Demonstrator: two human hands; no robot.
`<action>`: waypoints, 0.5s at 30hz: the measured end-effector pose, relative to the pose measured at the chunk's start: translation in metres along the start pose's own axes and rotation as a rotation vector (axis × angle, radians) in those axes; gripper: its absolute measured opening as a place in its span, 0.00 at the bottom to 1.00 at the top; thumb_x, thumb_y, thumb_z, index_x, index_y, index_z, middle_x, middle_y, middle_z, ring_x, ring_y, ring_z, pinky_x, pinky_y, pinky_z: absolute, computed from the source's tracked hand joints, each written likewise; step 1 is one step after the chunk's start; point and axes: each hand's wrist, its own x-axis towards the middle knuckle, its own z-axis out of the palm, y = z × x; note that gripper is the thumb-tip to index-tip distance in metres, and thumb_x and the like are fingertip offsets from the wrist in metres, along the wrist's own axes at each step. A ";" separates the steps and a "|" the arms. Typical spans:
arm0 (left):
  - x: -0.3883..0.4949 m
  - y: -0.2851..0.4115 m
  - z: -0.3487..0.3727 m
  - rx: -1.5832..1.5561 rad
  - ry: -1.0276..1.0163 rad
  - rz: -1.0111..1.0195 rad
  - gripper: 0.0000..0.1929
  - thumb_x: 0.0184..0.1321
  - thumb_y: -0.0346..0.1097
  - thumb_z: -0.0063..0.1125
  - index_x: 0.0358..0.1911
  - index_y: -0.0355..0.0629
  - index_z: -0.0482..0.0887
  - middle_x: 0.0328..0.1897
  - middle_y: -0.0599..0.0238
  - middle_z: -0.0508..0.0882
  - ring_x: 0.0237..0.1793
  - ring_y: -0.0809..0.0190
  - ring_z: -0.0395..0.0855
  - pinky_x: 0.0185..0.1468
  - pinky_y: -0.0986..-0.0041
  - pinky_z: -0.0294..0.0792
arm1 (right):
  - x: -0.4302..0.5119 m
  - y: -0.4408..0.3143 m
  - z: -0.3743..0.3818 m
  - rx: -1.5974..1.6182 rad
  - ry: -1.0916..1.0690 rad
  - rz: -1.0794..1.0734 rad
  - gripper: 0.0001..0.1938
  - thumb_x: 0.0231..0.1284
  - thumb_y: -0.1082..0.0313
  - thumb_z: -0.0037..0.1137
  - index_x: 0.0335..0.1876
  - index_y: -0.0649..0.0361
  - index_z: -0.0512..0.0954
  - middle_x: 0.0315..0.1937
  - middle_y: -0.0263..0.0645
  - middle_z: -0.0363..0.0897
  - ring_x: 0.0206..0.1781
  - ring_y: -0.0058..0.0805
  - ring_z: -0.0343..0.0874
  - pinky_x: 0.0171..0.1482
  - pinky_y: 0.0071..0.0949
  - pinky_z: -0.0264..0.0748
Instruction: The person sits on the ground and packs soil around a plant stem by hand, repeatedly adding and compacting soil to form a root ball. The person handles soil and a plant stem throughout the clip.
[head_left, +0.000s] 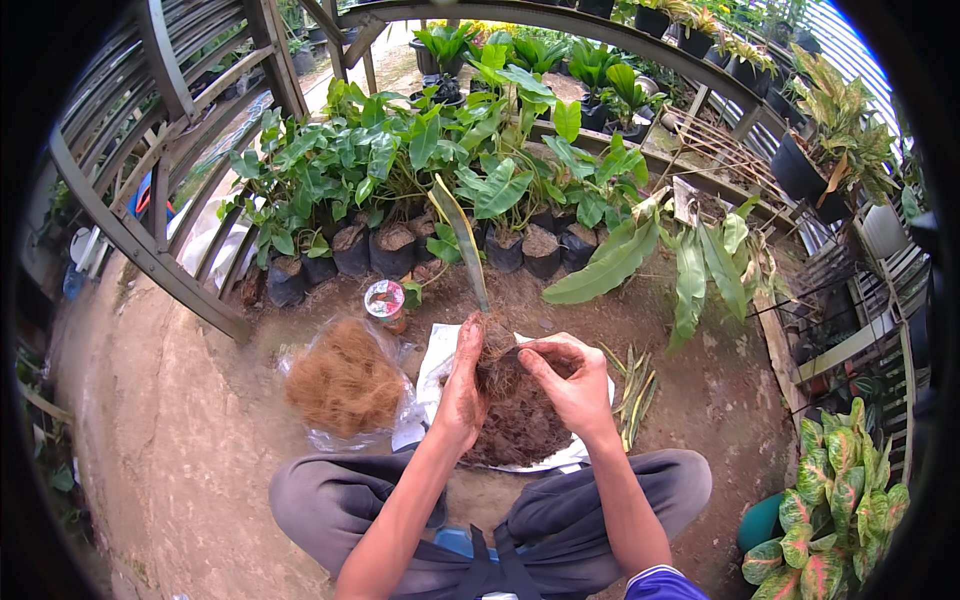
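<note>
My left hand (466, 382) holds a snake plant cutting by its fibrous root ball (498, 364). The plant's single long leaf (463, 234), green with yellow edges, points up and away from me. At the ball's right edge, the thumb and forefinger of my right hand (566, 375) pinch its outer fibres. Both hands have soil on them. Below them, dark crumbly potting mix (517, 431) is heaped on a white sheet (439, 352) on the ground. Left of the sheet lies a clear plastic bag (409, 409) with a mass of brown coconut fibre (345, 379).
A printed plastic cup (385, 300) stands beyond the fibre. Several narrow cut leaves (637, 390) lie right of the sheet. Leafy plants in black polybags (392, 251) line the back. Large drooping leaves (690, 281) hang at right, and a red-green aglaonema (832, 510) stands at lower right.
</note>
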 end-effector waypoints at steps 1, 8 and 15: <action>0.000 -0.002 0.000 0.038 0.004 0.032 0.30 0.75 0.52 0.46 0.75 0.51 0.57 0.67 0.63 0.72 0.67 0.61 0.70 0.69 0.63 0.65 | 0.000 0.001 0.003 -0.095 0.014 0.024 0.09 0.59 0.70 0.69 0.40 0.68 0.85 0.31 0.34 0.83 0.36 0.20 0.83 0.38 0.22 0.78; 0.008 -0.007 -0.006 0.256 0.050 0.214 0.30 0.76 0.46 0.48 0.74 0.39 0.56 0.68 0.60 0.69 0.67 0.63 0.68 0.70 0.69 0.60 | 0.001 0.000 0.005 -0.201 0.045 -0.142 0.11 0.54 0.77 0.70 0.43 0.66 0.82 0.34 0.33 0.84 0.37 0.15 0.82 0.39 0.19 0.78; 0.014 0.004 -0.015 0.296 0.101 0.334 0.25 0.77 0.45 0.45 0.70 0.39 0.64 0.62 0.61 0.77 0.60 0.65 0.76 0.63 0.70 0.72 | 0.016 0.003 -0.026 -0.218 -0.131 0.130 0.12 0.62 0.72 0.66 0.49 0.65 0.79 0.36 0.34 0.85 0.42 0.17 0.83 0.45 0.19 0.79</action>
